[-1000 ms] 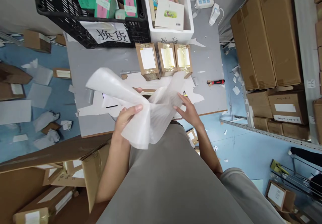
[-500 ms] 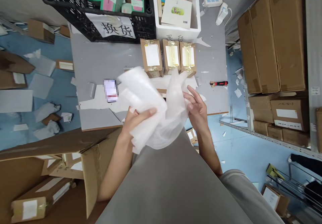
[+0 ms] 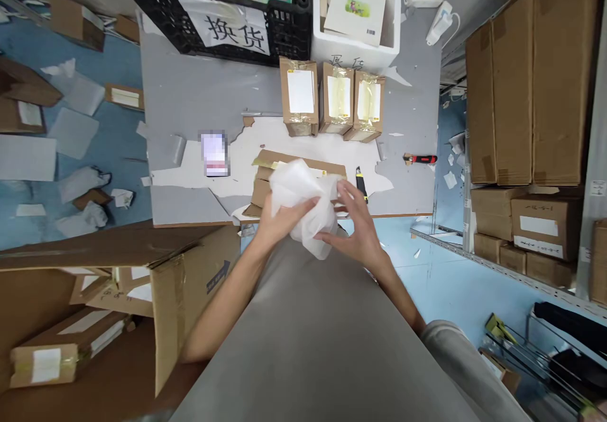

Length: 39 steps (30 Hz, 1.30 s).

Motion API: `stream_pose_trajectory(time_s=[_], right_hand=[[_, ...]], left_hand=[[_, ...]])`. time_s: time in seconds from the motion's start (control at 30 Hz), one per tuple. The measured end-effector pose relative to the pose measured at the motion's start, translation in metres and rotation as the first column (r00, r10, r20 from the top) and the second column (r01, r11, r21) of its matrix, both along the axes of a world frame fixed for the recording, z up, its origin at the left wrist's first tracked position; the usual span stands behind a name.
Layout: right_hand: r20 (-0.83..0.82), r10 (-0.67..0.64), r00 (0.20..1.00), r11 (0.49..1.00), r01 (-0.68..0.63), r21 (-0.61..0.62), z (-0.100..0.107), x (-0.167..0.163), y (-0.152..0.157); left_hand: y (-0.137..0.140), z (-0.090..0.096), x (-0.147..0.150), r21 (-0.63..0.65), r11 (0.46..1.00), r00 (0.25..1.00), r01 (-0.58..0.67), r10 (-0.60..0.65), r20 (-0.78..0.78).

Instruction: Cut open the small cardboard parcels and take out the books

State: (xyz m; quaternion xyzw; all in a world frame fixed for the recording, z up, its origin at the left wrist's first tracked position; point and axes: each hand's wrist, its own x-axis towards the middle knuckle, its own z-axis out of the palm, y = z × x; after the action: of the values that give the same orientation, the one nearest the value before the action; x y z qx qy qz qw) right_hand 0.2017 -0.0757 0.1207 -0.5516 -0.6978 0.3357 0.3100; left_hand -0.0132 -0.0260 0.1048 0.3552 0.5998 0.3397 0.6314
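A crumpled bundle of white foam wrap (image 3: 303, 197) is held between my two hands, in front of my body at the table's near edge. My left hand (image 3: 279, 223) grips its left side, the thumb lying across the top. On the other side my right hand (image 3: 355, 226) has its thumb and fingers curved around the bundle's edge. Whether anything is inside the wrap cannot be seen. Just beyond lies an opened, flattened cardboard box (image 3: 303, 159), partly covered by the wrap. A black and yellow utility knife (image 3: 361, 185) rests to the right of it.
Three taped boxes with labels (image 3: 337, 100) stand beyond the cardboard. Behind them are a black crate (image 3: 284, 36) and a white foam box (image 3: 355, 52). A red-handled tool (image 3: 420, 159) lies at right, a blurred phone-like item (image 3: 214, 154) at left. A large carton (image 3: 168, 321) stands lower left.
The loosely spread foam wrap has been gathered into a smaller bundle, and my hands have come closer together. The cardboard and the utility knife now show on the table.
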Motion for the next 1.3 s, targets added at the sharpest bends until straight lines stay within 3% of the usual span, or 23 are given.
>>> stream_pose_trajectory(time_s=[0.1, 0.17, 0.27, 0.33, 0.4, 0.53, 0.63, 0.7, 0.83, 0.97, 1.07, 1.17, 1.23, 1.3], right_hand=[[0.102, 0.069, 0.992, 0.982, -0.086, 0.167, -0.011, -0.003, -0.003], [0.129, 0.046, 0.991, 0.964, -0.078, 0.255, -0.011, -0.003, 0.001], [0.172, -0.121, 0.978, 0.947, 0.062, 0.316, -0.002, 0.004, 0.009], [0.223, -0.193, 0.955, 0.944, 0.119, 0.307, 0.005, 0.007, 0.012], [0.254, -0.169, 0.952, 0.953, 0.092, 0.289, 0.009, 0.006, 0.014], [0.282, -0.090, 0.955, 0.957, 0.004, 0.291, 0.008, -0.012, 0.017], [0.276, -0.071, 0.959, 0.955, -0.014, 0.295, 0.003, -0.026, 0.017], [0.264, -0.063, 0.962, 0.963, -0.011, 0.269, 0.001, -0.030, 0.013], [0.260, -0.090, 0.961, 0.984, 0.045, 0.174, -0.004, -0.033, 0.004], [0.324, -0.013, 0.946, 0.999, -0.002, 0.047, -0.029, -0.058, 0.019], [0.429, 0.117, 0.896, 0.984, -0.045, -0.174, -0.063, -0.092, 0.053], [0.428, 0.166, 0.889, 0.905, 0.035, -0.424, -0.089, -0.111, 0.080], [0.396, 0.138, 0.908, 0.893, 0.058, -0.446, -0.091, -0.104, 0.079], [0.336, 0.035, 0.941, 0.927, 0.095, -0.363, -0.080, -0.083, 0.064]], left_hand=[[-0.003, -0.010, -0.005, 0.026, 0.990, 0.990, 0.138, -0.139, 0.017], [-0.001, -0.019, -0.017, 0.084, 0.967, 0.971, 0.239, -0.238, -0.020], [0.003, -0.039, -0.044, 0.172, 0.927, 0.917, 0.332, -0.276, -0.287], [0.003, -0.053, -0.063, 0.202, 0.901, 0.810, 0.383, -0.222, -0.543], [0.002, -0.067, -0.075, 0.178, 0.863, 0.674, 0.472, -0.223, -0.704], [0.006, -0.084, -0.074, 0.037, 0.741, 0.481, 0.670, -0.397, -0.782], [0.015, -0.090, -0.062, -0.067, 0.711, 0.396, 0.700, -0.464, -0.793], [0.021, -0.094, -0.059, -0.070, 0.732, 0.424, 0.677, -0.467, -0.776], [0.024, -0.104, -0.073, 0.089, 0.797, 0.608, 0.598, -0.378, -0.698], [0.026, -0.111, -0.096, 0.186, 0.813, 0.716, 0.552, -0.349, -0.605], [0.030, -0.110, -0.105, 0.189, 0.801, 0.724, 0.568, -0.377, -0.578], [0.032, -0.104, -0.110, 0.160, 0.808, 0.727, 0.567, -0.400, -0.559], [0.030, -0.100, -0.117, 0.163, 0.816, 0.757, 0.555, -0.413, -0.507], [0.026, -0.099, -0.127, 0.197, 0.841, 0.825, 0.504, -0.400, -0.400]])
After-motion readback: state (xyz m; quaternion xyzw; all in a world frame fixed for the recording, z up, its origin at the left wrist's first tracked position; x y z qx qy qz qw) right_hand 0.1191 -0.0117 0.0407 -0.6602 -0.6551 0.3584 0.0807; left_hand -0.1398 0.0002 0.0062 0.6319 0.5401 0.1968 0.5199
